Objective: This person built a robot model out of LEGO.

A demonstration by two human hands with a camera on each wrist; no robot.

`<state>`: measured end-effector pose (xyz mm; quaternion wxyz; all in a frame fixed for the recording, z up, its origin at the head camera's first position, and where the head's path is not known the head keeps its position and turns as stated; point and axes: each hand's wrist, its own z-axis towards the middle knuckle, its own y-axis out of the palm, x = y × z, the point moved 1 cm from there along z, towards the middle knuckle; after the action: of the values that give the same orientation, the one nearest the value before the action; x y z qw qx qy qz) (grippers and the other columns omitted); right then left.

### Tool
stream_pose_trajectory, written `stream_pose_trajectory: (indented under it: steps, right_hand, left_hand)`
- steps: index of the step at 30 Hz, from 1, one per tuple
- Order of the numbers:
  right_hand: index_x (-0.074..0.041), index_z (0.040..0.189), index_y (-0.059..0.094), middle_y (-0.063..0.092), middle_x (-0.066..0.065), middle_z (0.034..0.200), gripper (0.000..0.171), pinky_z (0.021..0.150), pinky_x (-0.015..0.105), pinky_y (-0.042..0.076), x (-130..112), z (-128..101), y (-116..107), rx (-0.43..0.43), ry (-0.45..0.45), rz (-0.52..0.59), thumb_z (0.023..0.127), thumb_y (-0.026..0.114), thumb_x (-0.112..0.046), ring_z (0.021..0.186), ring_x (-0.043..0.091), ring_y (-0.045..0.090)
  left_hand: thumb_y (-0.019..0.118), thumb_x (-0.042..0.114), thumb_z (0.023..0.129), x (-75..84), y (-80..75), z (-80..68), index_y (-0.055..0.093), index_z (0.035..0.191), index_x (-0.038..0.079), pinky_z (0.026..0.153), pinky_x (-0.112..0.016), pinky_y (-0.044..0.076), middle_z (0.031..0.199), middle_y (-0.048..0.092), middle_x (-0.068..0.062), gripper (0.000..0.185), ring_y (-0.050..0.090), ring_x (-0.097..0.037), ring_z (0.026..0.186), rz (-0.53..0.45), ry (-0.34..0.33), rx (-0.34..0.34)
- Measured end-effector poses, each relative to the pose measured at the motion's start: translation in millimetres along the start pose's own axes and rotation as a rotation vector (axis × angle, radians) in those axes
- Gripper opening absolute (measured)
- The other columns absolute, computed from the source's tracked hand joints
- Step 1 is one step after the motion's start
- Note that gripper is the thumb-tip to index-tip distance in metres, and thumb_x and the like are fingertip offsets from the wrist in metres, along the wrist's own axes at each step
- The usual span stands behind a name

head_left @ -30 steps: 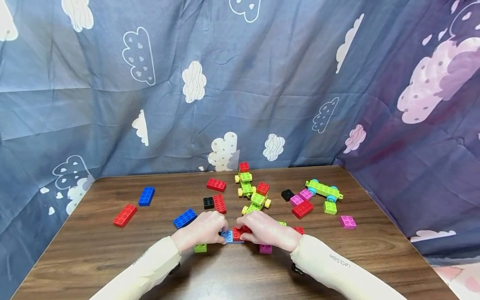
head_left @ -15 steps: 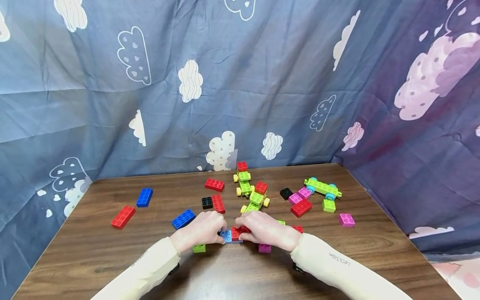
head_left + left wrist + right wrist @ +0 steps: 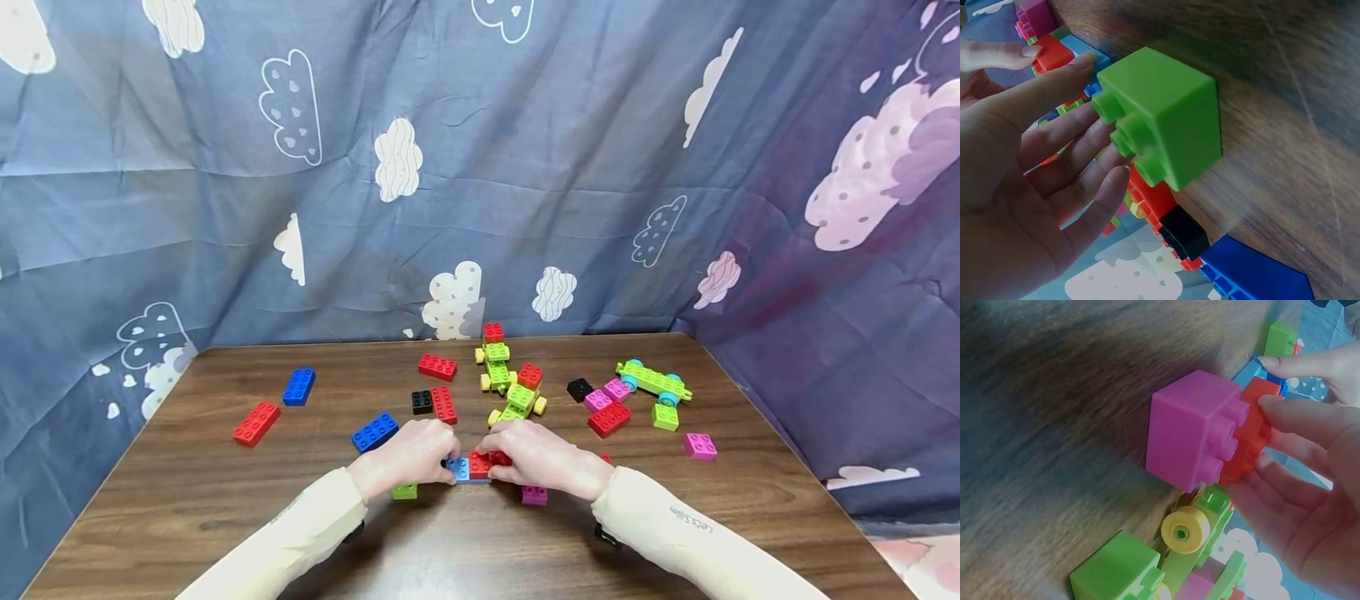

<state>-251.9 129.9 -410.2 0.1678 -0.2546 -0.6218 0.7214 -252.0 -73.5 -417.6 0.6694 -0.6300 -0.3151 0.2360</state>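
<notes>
The worktop (image 3: 187, 517) is brown wood with dark grain. Toward its left lie a red brick (image 3: 257, 424) and a blue brick (image 3: 299, 387); near the middle, a black brick (image 3: 422, 402) sits just beside another red brick (image 3: 444, 405). Two yellow-wheeled cars (image 3: 498, 376) stand close by, a blue-wheeled car (image 3: 654, 381) and pink brick (image 3: 701, 447) farther right.

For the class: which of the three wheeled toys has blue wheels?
The rightmost toy in the head view. Its wheels are blue; the far middle toy and nearer middle toy have yellow ones.
</notes>
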Motion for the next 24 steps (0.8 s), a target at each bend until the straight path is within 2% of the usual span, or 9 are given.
stream_pose_trajectory:
  steps: [5, 7, 10, 14, 19, 21, 24]
  right_hand:
    - [-0.011, 0.104, 0.074, 0.07, 0.001, 0.094, 0.021, 0.068, 0.019, 0.05, 1, 1, 1, -0.008, 0.001, 0.013, 0.085, 0.078, -0.019, 0.077, 0.005, 0.056]
    - [-0.011, 0.105, 0.074, 0.07, 0.001, 0.095, 0.022, 0.069, 0.02, 0.051, 2, 1, 1, -0.011, 0.001, 0.013, 0.085, 0.078, -0.019, 0.079, 0.006, 0.058]
    - [-0.011, 0.106, 0.074, 0.071, 0.001, 0.097, 0.023, 0.071, 0.021, 0.052, 3, 1, 1, -0.015, 0.002, 0.017, 0.085, 0.078, -0.02, 0.081, 0.008, 0.06]
    - [-0.011, 0.108, 0.073, 0.071, 0.001, 0.097, 0.025, 0.07, 0.021, 0.051, 5, 1, 1, -0.015, 0.001, 0.019, 0.085, 0.078, -0.02, 0.079, 0.007, 0.058]
    - [-0.011, 0.105, 0.074, 0.07, 0.001, 0.096, 0.024, 0.07, 0.021, 0.052, 6, 0, 1, -0.003, -0.017, 0.0, 0.084, 0.078, -0.02, 0.079, 0.007, 0.059]
    - [-0.011, 0.105, 0.074, 0.07, 0.001, 0.095, 0.023, 0.07, 0.021, 0.052, 6, 0, 1, 0.001, -0.022, -0.005, 0.084, 0.079, -0.02, 0.078, 0.006, 0.058]
    - [-0.011, 0.105, 0.074, 0.071, 0.001, 0.095, 0.024, 0.07, 0.02, 0.052, 5, 1, 2, 0.001, -0.025, 0.001, 0.084, 0.079, -0.02, 0.078, 0.005, 0.057]
  left_hand:
    - [0.081, 0.034, 0.081, -8.2, -3.5, -2.8, 0.076, 0.089, 0.014, 0.062, -0.024, 0.051, 0.086, 0.07, 0.002, 0.023, 0.06, -0.007, 0.074, -0.027, 0.021, 0.049]
    - [0.08, 0.034, 0.082, -15.1, -8.8, -5.3, 0.076, 0.092, 0.013, 0.065, -0.027, 0.054, 0.089, 0.071, 0.001, 0.024, 0.064, -0.01, 0.078, -0.024, 0.02, 0.1]
    - [0.08, 0.034, 0.082, -30.1, -21.0, -12.9, 0.075, 0.095, 0.013, 0.068, -0.03, 0.057, 0.092, 0.072, 0.0, 0.025, 0.066, -0.013, 0.08, -0.006, -0.018, 0.185]
    - [0.078, 0.033, 0.083, -57.8, -38.8, -32.7, 0.075, 0.097, 0.013, 0.071, -0.035, 0.058, 0.095, 0.072, 0.0, 0.025, 0.068, -0.017, 0.085, -0.002, -0.139, 0.274]
    - [0.076, 0.028, 0.085, -104.9, -53.6, -68.6, 0.074, 0.101, 0.006, 0.078, -0.044, 0.057, 0.096, 0.074, -0.007, 0.027, 0.071, -0.026, 0.089, -0.032, -0.291, 0.358]
    - [0.076, 0.026, 0.085, -126.0, -55.6, -85.3, 0.073, 0.102, 0.004, 0.079, -0.047, 0.057, 0.098, 0.074, -0.012, 0.029, 0.071, -0.03, 0.091, -0.043, -0.36, 0.374]
    - [0.074, 0.026, 0.086, -154.9, -54.2, -109.8, 0.071, 0.107, 0.0, 0.08, -0.053, 0.056, 0.102, 0.073, -0.018, 0.033, 0.069, -0.038, 0.096, -0.066, -0.489, 0.358]
